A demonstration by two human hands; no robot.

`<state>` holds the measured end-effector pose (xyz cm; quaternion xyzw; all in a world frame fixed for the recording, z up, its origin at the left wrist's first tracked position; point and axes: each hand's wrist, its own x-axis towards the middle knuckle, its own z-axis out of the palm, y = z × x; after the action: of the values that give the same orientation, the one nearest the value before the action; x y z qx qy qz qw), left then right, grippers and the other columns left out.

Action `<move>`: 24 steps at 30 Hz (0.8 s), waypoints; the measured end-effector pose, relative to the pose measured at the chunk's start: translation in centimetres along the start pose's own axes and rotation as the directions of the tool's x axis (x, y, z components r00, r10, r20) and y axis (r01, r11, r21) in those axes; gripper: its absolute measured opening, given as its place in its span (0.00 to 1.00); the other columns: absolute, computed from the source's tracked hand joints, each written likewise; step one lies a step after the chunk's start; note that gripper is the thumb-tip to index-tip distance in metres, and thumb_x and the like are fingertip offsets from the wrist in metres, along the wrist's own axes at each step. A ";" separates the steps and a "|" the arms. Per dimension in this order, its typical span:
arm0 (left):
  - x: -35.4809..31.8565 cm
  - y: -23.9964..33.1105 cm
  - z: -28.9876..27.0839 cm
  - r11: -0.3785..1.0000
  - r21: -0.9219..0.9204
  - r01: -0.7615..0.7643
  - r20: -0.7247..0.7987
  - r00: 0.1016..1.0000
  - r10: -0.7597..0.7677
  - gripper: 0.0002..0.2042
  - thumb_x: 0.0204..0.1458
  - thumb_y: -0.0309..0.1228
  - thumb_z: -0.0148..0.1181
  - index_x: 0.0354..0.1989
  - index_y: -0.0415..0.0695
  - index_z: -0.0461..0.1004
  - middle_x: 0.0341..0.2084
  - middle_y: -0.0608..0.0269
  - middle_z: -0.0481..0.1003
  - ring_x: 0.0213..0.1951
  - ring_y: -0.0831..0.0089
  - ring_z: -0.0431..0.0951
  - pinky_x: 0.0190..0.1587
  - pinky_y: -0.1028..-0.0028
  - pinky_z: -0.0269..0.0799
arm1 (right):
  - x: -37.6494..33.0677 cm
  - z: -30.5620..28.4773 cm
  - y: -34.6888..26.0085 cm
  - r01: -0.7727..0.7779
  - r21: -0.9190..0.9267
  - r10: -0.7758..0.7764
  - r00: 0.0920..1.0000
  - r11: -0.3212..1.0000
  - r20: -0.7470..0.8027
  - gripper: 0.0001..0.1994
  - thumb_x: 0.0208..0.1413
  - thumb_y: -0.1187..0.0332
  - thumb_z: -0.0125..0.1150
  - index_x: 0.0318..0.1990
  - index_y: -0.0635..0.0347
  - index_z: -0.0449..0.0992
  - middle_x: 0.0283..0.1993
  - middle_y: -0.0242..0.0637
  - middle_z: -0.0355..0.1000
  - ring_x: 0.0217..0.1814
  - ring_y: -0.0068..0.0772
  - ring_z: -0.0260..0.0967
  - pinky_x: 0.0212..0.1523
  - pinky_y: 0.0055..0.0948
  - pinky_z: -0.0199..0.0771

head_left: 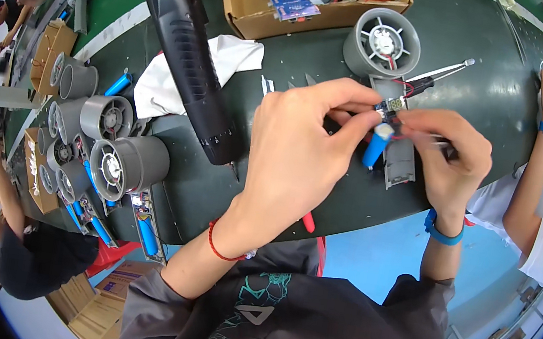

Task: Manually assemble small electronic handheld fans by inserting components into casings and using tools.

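My left hand (302, 146) is closed, its thumb and fingertips pinching a small circuit board (391, 106) at the handle of a grey fan. Close against the board's other side, my right hand (451, 155) is closed in a pinch; a thin, blurred item shows by its fingers, too unclear to name. A blue cylindrical battery (377, 146) stands out just below the fingertips. Beneath the hands lies the open grey handle shell (400, 164). The round grey fan housing (383, 43), with white hub and spokes, sits just beyond, and red wires run near the board.
A black electric screwdriver (194, 56) hangs at left over a white cloth (245, 53). Several grey fan housings (138, 166) with blue batteries crowd the table's left. A cardboard box (256, 27) holds blue boards and wired parts. A screwdriver (423, 85) lies right; another person's arm (536, 149) rests beyond.
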<state>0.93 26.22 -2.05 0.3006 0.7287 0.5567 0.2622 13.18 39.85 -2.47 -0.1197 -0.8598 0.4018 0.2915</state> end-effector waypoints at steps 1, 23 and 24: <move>0.0 0.0 0.0 1.000 -0.014 -0.013 0.003 1.000 0.013 0.08 0.48 0.19 0.62 0.38 0.35 0.79 0.28 0.63 0.80 0.30 0.82 0.78 0.30 0.84 0.68 | -0.3 0.0 0.0 -0.071 0.138 0.083 0.993 0.988 -0.079 0.09 0.39 0.86 0.58 0.29 0.67 0.77 0.32 0.41 0.78 0.31 0.34 0.76 0.29 0.23 0.73; -0.2 0.3 0.6 0.993 0.051 -0.106 -0.062 0.992 0.109 0.09 0.50 0.19 0.60 0.40 0.38 0.76 0.27 0.66 0.78 0.25 0.87 0.71 0.20 0.84 0.54 | -2.8 -3.3 1.4 -0.389 -0.072 0.332 0.857 0.919 -0.395 0.13 0.59 0.79 0.55 0.52 0.69 0.73 0.48 0.38 0.75 0.50 0.23 0.71 0.51 0.20 0.68; -0.2 0.2 0.6 0.993 0.038 -0.116 -0.068 0.991 0.118 0.09 0.50 0.19 0.60 0.40 0.39 0.76 0.27 0.66 0.78 0.24 0.88 0.70 0.18 0.83 0.51 | -3.2 -2.8 1.1 -0.388 -0.072 0.331 0.858 0.919 -0.394 0.13 0.59 0.79 0.55 0.52 0.69 0.73 0.48 0.38 0.75 0.50 0.23 0.71 0.51 0.20 0.68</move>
<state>1.54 26.48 -1.96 0.3274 0.7279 0.5689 0.1982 17.35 40.88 -3.15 -0.3740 -0.7783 0.3536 0.3596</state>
